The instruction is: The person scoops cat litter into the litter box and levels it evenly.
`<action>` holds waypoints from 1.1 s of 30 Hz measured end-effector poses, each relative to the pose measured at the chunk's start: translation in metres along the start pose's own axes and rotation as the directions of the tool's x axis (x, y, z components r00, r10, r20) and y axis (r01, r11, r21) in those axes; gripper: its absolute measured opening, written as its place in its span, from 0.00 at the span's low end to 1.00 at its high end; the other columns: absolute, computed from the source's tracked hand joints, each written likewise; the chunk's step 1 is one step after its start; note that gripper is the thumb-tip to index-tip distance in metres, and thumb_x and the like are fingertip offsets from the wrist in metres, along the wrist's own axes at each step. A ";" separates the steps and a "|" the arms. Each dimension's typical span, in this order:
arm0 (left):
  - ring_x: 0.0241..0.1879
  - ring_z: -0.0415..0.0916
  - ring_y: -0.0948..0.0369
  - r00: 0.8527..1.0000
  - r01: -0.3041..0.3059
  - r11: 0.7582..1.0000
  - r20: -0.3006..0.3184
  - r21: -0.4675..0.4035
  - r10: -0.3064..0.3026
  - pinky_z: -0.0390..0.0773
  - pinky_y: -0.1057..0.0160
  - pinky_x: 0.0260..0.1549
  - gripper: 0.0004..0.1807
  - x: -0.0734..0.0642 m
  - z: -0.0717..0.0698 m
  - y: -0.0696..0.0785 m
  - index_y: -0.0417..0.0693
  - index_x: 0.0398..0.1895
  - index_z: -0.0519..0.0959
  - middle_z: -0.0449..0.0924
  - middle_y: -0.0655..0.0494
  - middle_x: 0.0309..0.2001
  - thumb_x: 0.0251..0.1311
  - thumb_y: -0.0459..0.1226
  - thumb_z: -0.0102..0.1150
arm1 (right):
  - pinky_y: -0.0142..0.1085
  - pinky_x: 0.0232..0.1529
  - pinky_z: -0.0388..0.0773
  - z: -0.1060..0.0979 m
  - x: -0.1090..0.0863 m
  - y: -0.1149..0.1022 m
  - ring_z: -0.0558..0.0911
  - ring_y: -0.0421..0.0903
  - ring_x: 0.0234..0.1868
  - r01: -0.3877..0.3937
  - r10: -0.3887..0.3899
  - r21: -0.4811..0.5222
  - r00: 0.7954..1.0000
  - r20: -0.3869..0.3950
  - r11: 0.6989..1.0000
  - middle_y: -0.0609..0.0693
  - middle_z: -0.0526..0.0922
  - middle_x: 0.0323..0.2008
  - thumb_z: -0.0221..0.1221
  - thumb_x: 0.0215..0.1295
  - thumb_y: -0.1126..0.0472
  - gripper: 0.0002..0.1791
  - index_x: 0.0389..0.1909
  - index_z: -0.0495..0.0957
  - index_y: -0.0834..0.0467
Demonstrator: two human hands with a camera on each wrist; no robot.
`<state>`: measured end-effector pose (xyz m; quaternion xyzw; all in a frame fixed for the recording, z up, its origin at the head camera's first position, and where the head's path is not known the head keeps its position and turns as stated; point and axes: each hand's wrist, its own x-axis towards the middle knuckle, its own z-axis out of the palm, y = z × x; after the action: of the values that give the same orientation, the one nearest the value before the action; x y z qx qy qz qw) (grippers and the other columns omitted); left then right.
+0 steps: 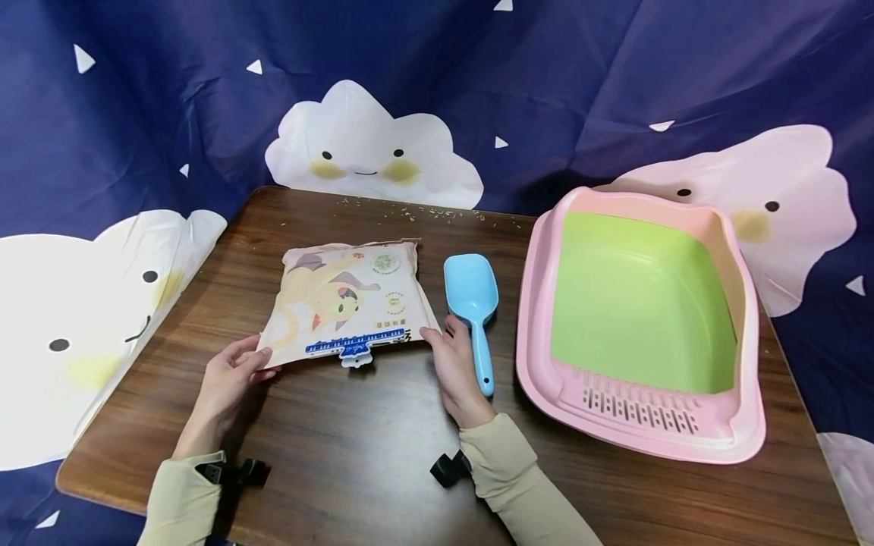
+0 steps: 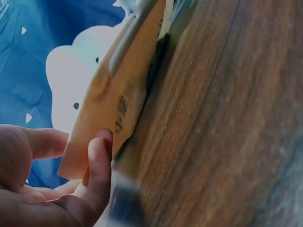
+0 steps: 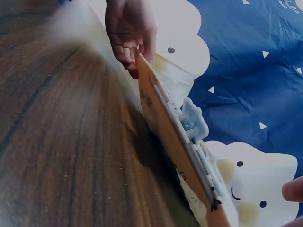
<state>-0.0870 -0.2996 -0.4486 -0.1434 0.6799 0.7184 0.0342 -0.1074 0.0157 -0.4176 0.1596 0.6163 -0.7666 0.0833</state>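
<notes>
A pale pink bag (image 1: 334, 292) printed with a cat lies on the left half of the table, its near edge raised off the wood. A blue-and-white cloud-shaped clip (image 1: 355, 353) sits at the middle of that edge, also seen as a pale clip (image 3: 193, 120) in the right wrist view. My left hand (image 1: 228, 375) pinches the bag's near left corner, thumb on top and fingers beneath. At the near right corner, my right hand (image 1: 460, 371) pinches the bag between thumb and fingers. The handle of a light blue scoop (image 1: 471, 284) runs right beside that hand.
To the right stands a large pink litter box (image 1: 536, 334) with a green inside and a slotted front ledge. Small pale bits (image 1: 444, 214) are scattered along the table's back edge. A dark blue curtain (image 1: 532, 68) with cloud faces hangs behind the brown wooden table (image 1: 369, 462).
</notes>
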 end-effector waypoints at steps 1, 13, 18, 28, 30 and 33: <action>0.24 0.80 0.63 1.000 0.010 1.000 0.004 -0.021 -0.010 0.79 0.69 0.27 0.36 0.001 0.000 -0.001 0.26 0.62 0.49 0.80 0.61 0.25 0.56 0.33 0.56 | 0.45 0.65 0.54 0.000 0.001 0.001 0.53 0.54 0.67 -0.011 0.011 0.010 1.000 0.000 1.000 0.61 0.47 0.67 0.54 0.58 0.61 0.39 0.66 0.44 0.66; 0.31 0.79 0.68 0.989 0.143 0.975 0.052 -0.169 -0.137 0.79 0.70 0.32 0.30 0.004 -0.003 0.000 0.31 0.60 0.54 0.80 0.61 0.33 0.58 0.31 0.54 | 0.40 0.58 0.61 -0.004 0.013 0.003 0.66 0.44 0.43 -0.077 0.076 0.371 0.997 0.018 0.925 0.61 0.61 0.52 0.48 0.57 0.73 0.24 0.55 0.54 0.73; 0.31 0.79 0.68 0.988 0.139 0.967 0.088 -0.215 -0.123 0.79 0.70 0.32 0.07 0.005 -0.005 -0.002 0.43 0.40 0.71 0.82 0.59 0.31 0.58 0.30 0.52 | 0.37 0.54 0.64 -0.004 0.015 0.003 0.68 0.43 0.39 -0.148 0.146 0.460 0.989 0.040 0.876 0.53 0.68 0.38 0.50 0.56 0.73 0.04 0.30 0.66 0.62; 0.28 0.82 0.62 0.982 0.174 0.956 0.114 -0.236 -0.150 0.79 0.69 0.29 0.03 0.004 -0.007 -0.003 0.43 0.32 0.77 0.83 0.55 0.27 0.58 0.31 0.54 | 0.40 0.59 0.64 -0.005 0.019 0.006 0.68 0.48 0.57 -0.241 0.187 0.483 0.970 0.157 0.842 0.60 0.67 0.56 0.47 0.60 0.71 0.23 0.57 0.58 0.70; 0.29 0.82 0.61 0.980 0.180 0.955 0.128 -0.235 -0.153 0.79 0.69 0.29 0.03 0.004 -0.006 -0.002 0.44 0.32 0.77 0.83 0.55 0.27 0.58 0.32 0.53 | 0.39 0.57 0.66 -0.004 0.021 0.007 0.69 0.47 0.55 -0.250 0.196 0.473 0.967 0.161 0.845 0.59 0.69 0.54 0.48 0.60 0.70 0.22 0.56 0.60 0.69; 0.29 0.82 0.61 0.976 0.187 0.954 0.151 -0.234 -0.155 0.79 0.69 0.30 0.03 0.004 -0.004 -0.002 0.44 0.33 0.77 0.83 0.54 0.28 0.59 0.32 0.53 | 0.39 0.56 0.67 -0.003 0.024 0.007 0.70 0.47 0.54 -0.266 0.214 0.467 0.963 0.162 0.843 0.58 0.69 0.53 0.48 0.61 0.69 0.22 0.56 0.61 0.68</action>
<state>-0.0895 -0.3042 -0.4520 -0.1577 0.5664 0.7996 0.1226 -0.1271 0.0182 -0.4334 0.2112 0.3744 -0.8871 0.1679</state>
